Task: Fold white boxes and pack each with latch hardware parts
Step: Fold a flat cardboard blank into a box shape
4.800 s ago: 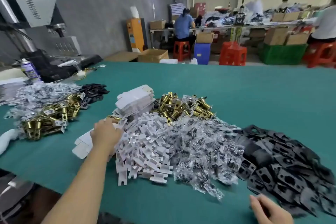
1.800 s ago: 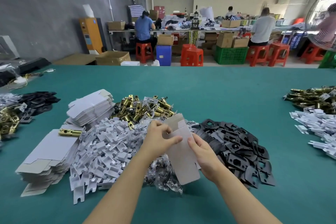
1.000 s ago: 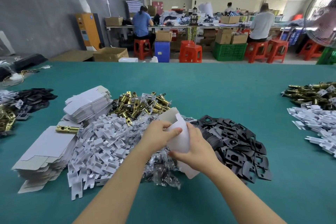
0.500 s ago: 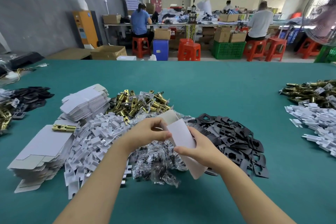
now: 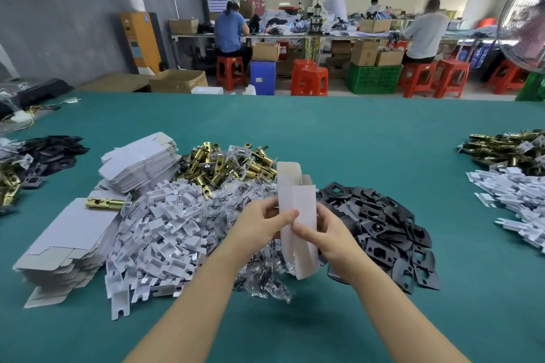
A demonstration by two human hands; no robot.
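Both my hands hold one white box (image 5: 298, 224) upright at frame centre. Left hand (image 5: 262, 225) pinches its left edge, thumb laid across the front panel; right hand (image 5: 327, 231) curls round the right edge, thumb on the front. Grip is narrow and firm on the card, both sides.

Change: half a second ago the blank was tilted and only part-opened; a second before that, bowed between my palms. Now it stands squared into a sleeve, top flaps (image 5: 290, 174) up and open. My judgement: body is formed, ends not yet closed, nothing packed.

Outward: clear bagged parts (image 5: 259, 271) lie directly under my hands. White plastic pieces (image 5: 159, 233) left of centre; flat box blanks (image 5: 67, 239) at lower left with one brass latch (image 5: 104, 203) on top. Brass latches (image 5: 224, 165) just above centre. Black plates (image 5: 386, 230) right of centre.

Room: open green table (image 5: 339, 132) above the piles and along the bottom of the frame. Table's far edge runs across mid-frame, well away. Another parts heap at right edge.
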